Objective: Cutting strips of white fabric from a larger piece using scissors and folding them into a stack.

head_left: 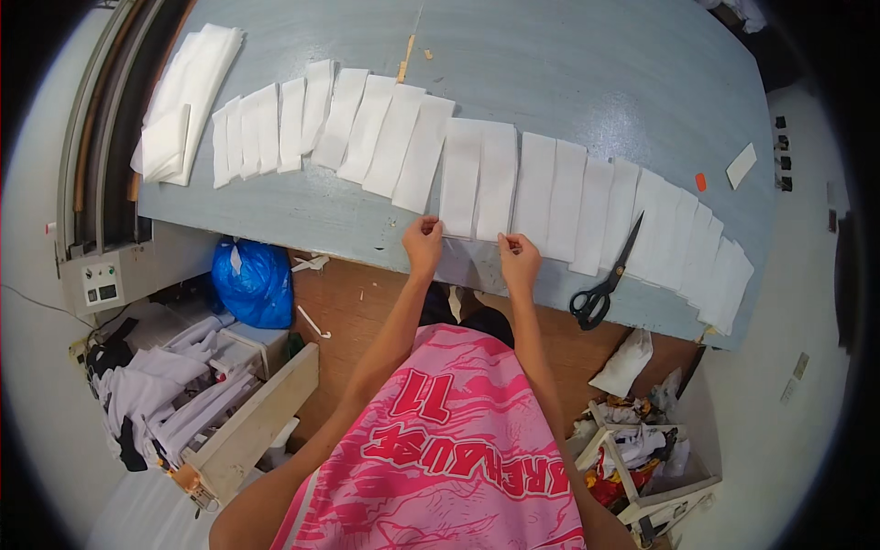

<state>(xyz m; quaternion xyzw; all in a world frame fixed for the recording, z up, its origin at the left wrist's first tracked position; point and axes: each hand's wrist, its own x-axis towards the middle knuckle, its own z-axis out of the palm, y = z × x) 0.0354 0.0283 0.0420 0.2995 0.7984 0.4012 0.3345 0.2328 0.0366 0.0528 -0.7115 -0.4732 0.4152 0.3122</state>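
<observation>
My left hand (423, 243) and my right hand (519, 259) are at the table's near edge, thumbs and fingers pinched on the lower corners of a pair of white fabric strips (495, 179) in the middle. A sheer, greyish piece shows below them between my hands; I cannot tell whether it is attached. Several more white strips (420, 151) lie side by side in a long curved row to both sides. Black scissors (600, 298) rest on the right-hand strips, handles toward me.
Blue-grey table (550, 73), folded white fabric stack (188, 101) at its left end, orange piece (700, 181) and small white piece (741, 165) at right. A machine with rails (96, 156) stands left. Below are a blue bag (252, 284), cloth-filled wooden bins (247, 412) and bagged scraps at right.
</observation>
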